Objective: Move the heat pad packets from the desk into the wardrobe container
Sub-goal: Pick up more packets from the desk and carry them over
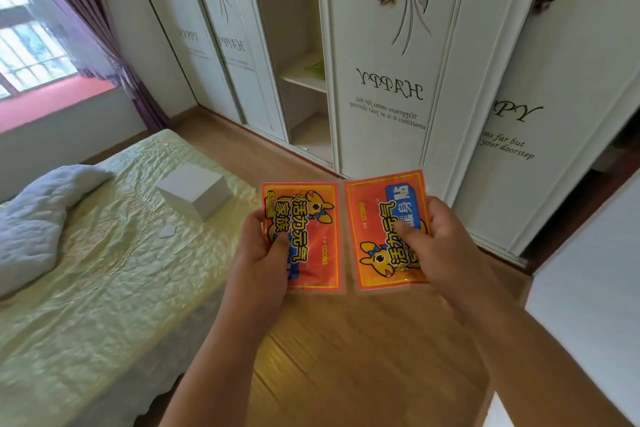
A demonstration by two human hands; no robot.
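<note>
Two orange heat pad packets with cartoon deer and blue labels are held side by side in front of me, above the wooden floor. My left hand [266,253] grips the left packet [311,218] by its left edge, thumb on its face. My right hand [436,246] grips the right packet [377,218] by its right edge, thumb across the print. The white wardrobe [391,55] stands ahead, with an open section [294,45] showing shelves. No container can be made out inside it; a green item lies on one shelf.
A bed [114,253] with a pale yellow cover fills the left, carrying a white box [195,189] and a grey blanket [38,215]. A white surface edge [588,281] is at the right. Wooden floor [363,340] lies between bed and wardrobe. A curtained window is far left.
</note>
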